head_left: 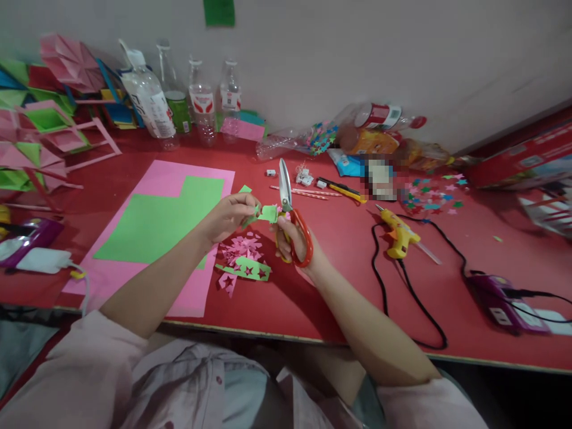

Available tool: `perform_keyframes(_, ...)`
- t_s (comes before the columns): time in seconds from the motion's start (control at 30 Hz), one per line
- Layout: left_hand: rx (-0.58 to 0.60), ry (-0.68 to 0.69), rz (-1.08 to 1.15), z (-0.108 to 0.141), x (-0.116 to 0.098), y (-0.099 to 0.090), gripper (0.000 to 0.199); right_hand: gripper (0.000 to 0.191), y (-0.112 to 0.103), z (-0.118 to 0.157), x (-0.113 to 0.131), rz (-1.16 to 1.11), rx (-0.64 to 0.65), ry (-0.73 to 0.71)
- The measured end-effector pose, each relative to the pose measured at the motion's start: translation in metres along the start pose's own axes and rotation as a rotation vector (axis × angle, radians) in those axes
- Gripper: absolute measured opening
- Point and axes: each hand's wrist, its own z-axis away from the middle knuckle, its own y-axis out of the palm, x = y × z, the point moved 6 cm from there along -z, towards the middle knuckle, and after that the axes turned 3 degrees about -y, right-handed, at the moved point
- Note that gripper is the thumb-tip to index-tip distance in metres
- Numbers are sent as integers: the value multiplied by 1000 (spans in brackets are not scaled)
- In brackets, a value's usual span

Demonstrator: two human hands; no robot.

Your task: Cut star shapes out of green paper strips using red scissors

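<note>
Red bench (339,286) strewn with paper scraps (243,262), glue gun (399,233) right, left hand (227,215) pinching green paper (268,213), right hand (292,238) gripping scissors (290,208), far label blurred.

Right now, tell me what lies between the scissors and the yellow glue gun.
In the head view, only bare red table lies between the scissors in the right hand and the yellow glue gun.

Two hands are seen, left (230,214) and right (292,238); one pair of scissors (290,214), one glue gun (399,233), one green sheet (161,223) and four upright bottles (149,98) are counted
</note>
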Motion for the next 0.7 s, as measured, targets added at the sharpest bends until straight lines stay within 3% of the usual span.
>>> perform_keyframes(0.17,76,-54,-12,1,9,8,13,40,-1,-3,2,-116,23,15)
perform_keyframes(0.27,27,-20,-70,-3,9,3,12,38,-5,-4,9,-165,18,-27)
perform_keyframes(0.43,-106,99,-526,-15,8,-13,12,40,-28,-8,23,-183,-157,-153)
perform_keyframes(0.53,-69,126,-755,-22,12,-12,13,42,-38,-11,28,-217,-207,-188)
perform_keyframes(0.7,12,200,-1121,-35,13,-1,17,44,-34,-12,27,-173,-160,-205)
